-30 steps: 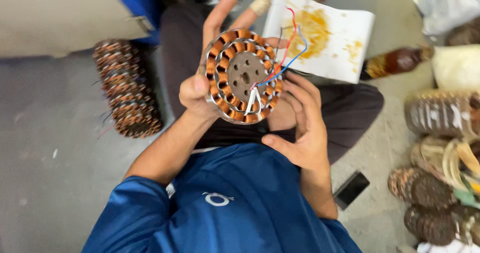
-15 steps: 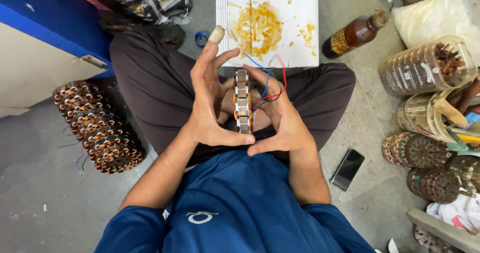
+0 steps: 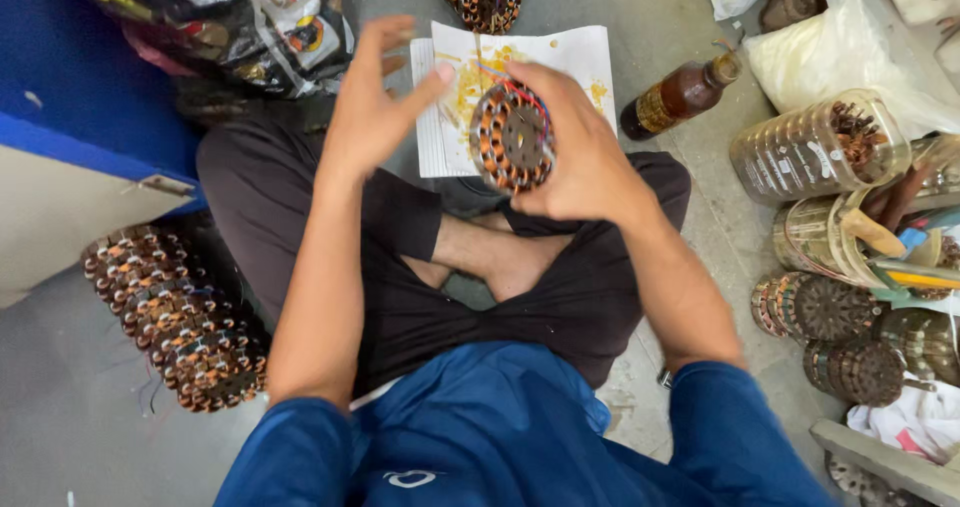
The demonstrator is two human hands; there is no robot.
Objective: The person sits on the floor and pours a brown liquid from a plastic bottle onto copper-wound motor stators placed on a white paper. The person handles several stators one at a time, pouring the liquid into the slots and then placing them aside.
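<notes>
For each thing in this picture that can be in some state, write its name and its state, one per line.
Wound stator: held upright in right hand.
Left hand: open, holding nothing.
Paper sheet: flat, stained yellow.
Brown bottle: lying down, capped.
Clear jar: on its side.
Stator stack: lying on floor.

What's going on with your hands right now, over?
Right hand grips copper-wound stator. Left hand open, off it. Stained paper underneath, nothing blocking.

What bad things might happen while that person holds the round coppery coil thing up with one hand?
Only the right hand grips the wound copper stator; the left hand is open beside it, so it might slip and drop onto the stained paper. Its thin coloured wires hang loose by the fingers and may snag. The brown bottle stands close and could be knocked over.
</notes>
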